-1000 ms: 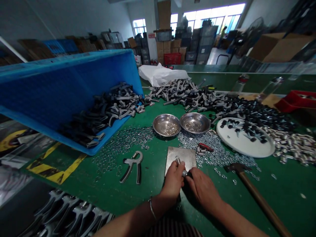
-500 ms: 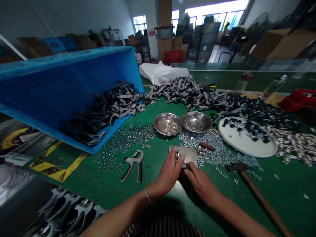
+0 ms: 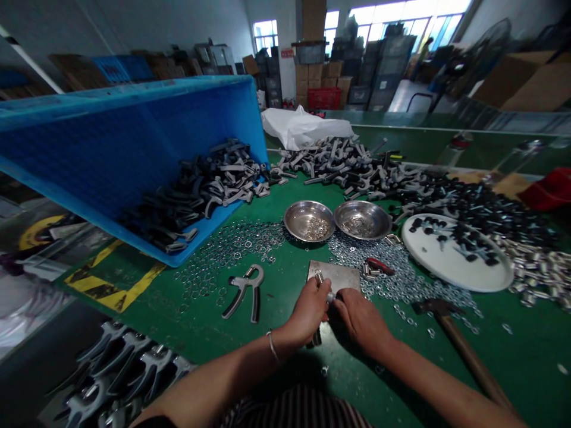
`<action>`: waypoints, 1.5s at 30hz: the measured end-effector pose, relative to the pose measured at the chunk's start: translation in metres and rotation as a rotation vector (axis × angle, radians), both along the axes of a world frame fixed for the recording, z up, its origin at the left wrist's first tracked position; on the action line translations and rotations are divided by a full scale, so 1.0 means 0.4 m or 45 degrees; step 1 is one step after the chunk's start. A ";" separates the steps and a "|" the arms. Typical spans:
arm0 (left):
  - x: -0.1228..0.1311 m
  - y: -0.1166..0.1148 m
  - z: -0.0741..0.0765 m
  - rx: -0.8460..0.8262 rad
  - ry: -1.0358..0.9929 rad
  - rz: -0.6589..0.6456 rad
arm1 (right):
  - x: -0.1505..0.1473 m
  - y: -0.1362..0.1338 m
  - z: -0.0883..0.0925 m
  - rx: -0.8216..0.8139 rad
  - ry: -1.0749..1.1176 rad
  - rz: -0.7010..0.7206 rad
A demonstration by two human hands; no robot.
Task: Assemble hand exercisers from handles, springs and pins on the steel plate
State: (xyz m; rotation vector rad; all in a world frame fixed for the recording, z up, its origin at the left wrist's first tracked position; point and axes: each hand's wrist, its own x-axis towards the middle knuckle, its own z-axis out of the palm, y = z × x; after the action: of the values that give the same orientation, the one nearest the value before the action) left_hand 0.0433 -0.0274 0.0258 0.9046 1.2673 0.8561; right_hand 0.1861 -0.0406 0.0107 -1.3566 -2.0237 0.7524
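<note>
My left hand (image 3: 310, 309) is closed around a partly hidden hand grip; a metal coil spring (image 3: 319, 277) sticks up past its fingers, and a dark handle end shows below. My right hand (image 3: 363, 318) pinches a dark piece, mostly covered by the fingers, against a small silvery part (image 3: 330, 296) between the two hands. Just beyond them lies a flat metal plate (image 3: 348, 274). To the left, a grey and black hand grip (image 3: 245, 292) rests on the green table.
A tipped blue crate (image 3: 165, 258) spills grey-black handles at left. Two steel bowls (image 3: 294, 230) (image 3: 384, 229) stand behind the plate among loose rings and nuts. At right are a white plate (image 3: 473, 279) of black-headed bolts, a hammer (image 3: 473, 351) and red-handled pliers (image 3: 379, 266).
Both hands stay together; the left has tilted and the right has turned, its back now more upward. The dark handle end has come into view below the left hand. The view has shifted slightly.
</note>
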 end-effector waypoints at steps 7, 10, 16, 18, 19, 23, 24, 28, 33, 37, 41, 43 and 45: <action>-0.043 0.007 0.013 0.958 0.678 -0.143 | -0.054 -0.043 0.019 -0.573 0.609 -0.033; -0.056 0.016 0.024 0.980 0.585 -0.311 | -0.023 -0.047 0.037 -0.594 0.541 0.056; -0.022 0.005 0.025 -0.106 -0.209 -0.184 | 0.037 -0.019 0.046 0.387 -0.579 0.077; -0.019 -0.004 0.032 -0.307 -0.356 -0.242 | 0.041 -0.013 0.058 0.531 -0.665 0.157; -0.018 -0.008 0.038 -0.349 -0.378 -0.283 | 0.041 -0.009 0.064 0.576 -0.655 0.194; 0.004 -0.018 0.058 -0.265 -0.378 -0.208 | 0.034 0.026 0.064 0.553 -0.248 0.164; 0.016 -0.017 0.060 -0.203 -0.383 -0.115 | 0.030 0.039 0.056 0.509 -0.115 0.102; 0.061 -0.001 0.050 0.190 -0.080 0.192 | -0.001 0.082 0.018 0.364 0.183 -0.163; 0.063 0.026 0.014 0.791 0.666 0.221 | -0.056 0.081 0.010 -0.009 0.503 -0.394; 0.004 0.047 -0.017 1.060 0.980 -0.294 | -0.085 0.036 0.004 -0.453 0.762 -0.389; -0.065 0.049 -0.022 1.227 0.988 -0.958 | -0.073 -0.030 0.001 -0.911 0.902 -0.207; -0.078 0.039 -0.013 1.221 0.888 -0.958 | -0.051 -0.052 0.013 -1.116 0.886 -0.047; -0.072 0.025 -0.003 1.092 0.784 -0.724 | -0.024 -0.061 0.032 -1.097 0.746 0.044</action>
State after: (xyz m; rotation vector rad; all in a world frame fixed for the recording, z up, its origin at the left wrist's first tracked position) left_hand 0.0146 -0.0175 0.0247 2.2211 1.0164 0.6606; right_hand 0.1764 -0.0651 0.0235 -1.2780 -1.2762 1.9169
